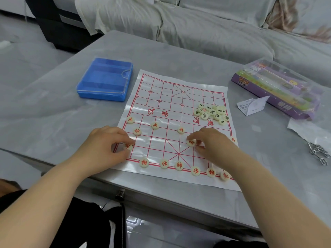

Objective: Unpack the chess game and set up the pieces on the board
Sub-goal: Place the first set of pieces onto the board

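A white plastic chess board sheet (179, 97) with red lines lies on the grey table. Several cream discs with red characters stand along its near edge (179, 165) and on the rows above (155, 125). A heap of discs with black characters (212, 112) sits at the sheet's right side. My left hand (105, 145) pinches a red-marked disc (128, 146) at the sheet's near left corner. My right hand (213, 145) pinches another red-marked disc (191, 142) right of the board's middle. Part of the near right rows is hidden under my right hand.
A blue plastic case (105, 79) with a clear lid lies left of the sheet. A purple game box (275, 88) and a folded white paper (252, 105) sit to the right, with clear wrapping and metal rings (318, 153) near the right edge. A covered sofa stands behind the table.
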A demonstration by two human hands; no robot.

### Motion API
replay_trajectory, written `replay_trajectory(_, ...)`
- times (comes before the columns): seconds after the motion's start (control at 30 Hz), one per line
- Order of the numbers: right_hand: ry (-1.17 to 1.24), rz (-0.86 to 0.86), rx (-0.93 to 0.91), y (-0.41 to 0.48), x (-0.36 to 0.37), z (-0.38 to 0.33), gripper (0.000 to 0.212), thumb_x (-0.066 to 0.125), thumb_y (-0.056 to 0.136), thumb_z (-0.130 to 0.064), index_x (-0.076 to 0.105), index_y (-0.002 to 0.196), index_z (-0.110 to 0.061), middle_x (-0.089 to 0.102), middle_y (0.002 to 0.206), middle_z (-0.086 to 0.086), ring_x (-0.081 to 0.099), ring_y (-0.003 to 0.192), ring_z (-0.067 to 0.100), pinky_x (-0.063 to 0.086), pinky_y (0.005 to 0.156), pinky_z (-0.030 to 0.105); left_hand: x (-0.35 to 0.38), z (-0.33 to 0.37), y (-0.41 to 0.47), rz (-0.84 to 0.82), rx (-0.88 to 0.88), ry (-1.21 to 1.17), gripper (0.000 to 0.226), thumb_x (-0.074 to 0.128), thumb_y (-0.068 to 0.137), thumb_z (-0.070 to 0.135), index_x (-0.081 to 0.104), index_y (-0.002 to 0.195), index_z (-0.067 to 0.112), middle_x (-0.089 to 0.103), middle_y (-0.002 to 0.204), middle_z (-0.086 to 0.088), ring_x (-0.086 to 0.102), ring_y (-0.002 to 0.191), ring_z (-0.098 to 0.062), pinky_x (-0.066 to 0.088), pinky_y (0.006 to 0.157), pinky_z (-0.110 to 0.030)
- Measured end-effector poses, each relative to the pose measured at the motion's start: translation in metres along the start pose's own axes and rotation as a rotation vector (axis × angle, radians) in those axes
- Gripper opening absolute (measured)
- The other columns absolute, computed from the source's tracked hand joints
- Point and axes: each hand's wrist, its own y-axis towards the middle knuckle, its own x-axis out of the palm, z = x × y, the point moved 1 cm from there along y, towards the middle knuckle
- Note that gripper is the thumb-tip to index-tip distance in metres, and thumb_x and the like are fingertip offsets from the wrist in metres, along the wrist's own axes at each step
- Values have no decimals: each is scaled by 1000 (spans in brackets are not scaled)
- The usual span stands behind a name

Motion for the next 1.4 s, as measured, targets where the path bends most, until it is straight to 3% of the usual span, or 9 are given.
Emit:
replay_trajectory(0.13,-33,25,4,5,0,-1,29,50,92,-24,56,120,-22,58,115,0,45,93,11,39,89,22,2,1,-2,32,-29,53,43,70,72,40,63,111,26,57,112,11,45,106,-9,26,95,-24)
replay_trajectory(0.27,30,142,-10,-3,-4,-11,28,51,90,-29,55,117,-22,57,110,-3,40,91,8,35,84,19,3,2,0,45,-16,42,41,68,77,26,59,117,26,60,113,6,49,106,-14,28,94,-24)
replay_trajectory(0.4,104,257,-138,-13,3,-50,26,50,89,-35,57,112,-24,54,102,-7,37,91,5,27,78,17,0,-1,-1,25,-19,-36,42,66,80,21,51,115,40,53,95,19,44,95,-5,31,96,-22)
replay_trajectory(0.5,111,266,-232,-9,18,-76,28,50,89,-35,58,113,-22,56,109,-4,42,101,11,29,83,20,-6,-6,-5,4,-20,-98,44,66,80,17,44,102,48,47,86,30,44,84,3,33,82,-8)
replay_trajectory(0.57,111,279,-240,-5,30,-91,27,52,88,-34,61,107,-19,58,104,-1,47,101,17,33,83,25,-9,-9,-8,-4,-26,-123,43,67,79,16,46,98,48,43,84,33,43,84,4,31,78,-11)
replay_trajectory(0.67,104,357,-215,-1,43,-106,18,62,62,-33,68,70,-18,61,67,-1,59,65,20,44,56,26,-11,-14,-12,-26,-1,-153,38,70,75,26,47,95,49,55,75,33,47,91,3,31,82,-11)
replay_trajectory(0.73,91,407,-214,2,47,-111,15,62,51,-35,64,59,-22,58,55,-5,56,52,16,45,46,22,-12,-16,-14,-45,21,-149,37,65,69,35,46,96,50,49,82,52,42,94,16,27,81,-2)
replay_trajectory(0.9,123,273,-192,1,49,-112,21,65,69,-27,68,84,-12,64,79,6,58,76,27,43,67,32,-10,-14,-15,-51,52,-112,43,72,71,29,47,103,45,46,78,42,45,86,12,25,83,-9)
replay_trajectory(1.4,100,399,-155,-7,59,-84,18,63,55,-32,67,69,-22,61,63,-5,58,59,19,44,53,26,-12,-13,-18,-22,10,-82,41,71,75,16,61,111,31,41,83,37,41,83,5,26,83,-13)
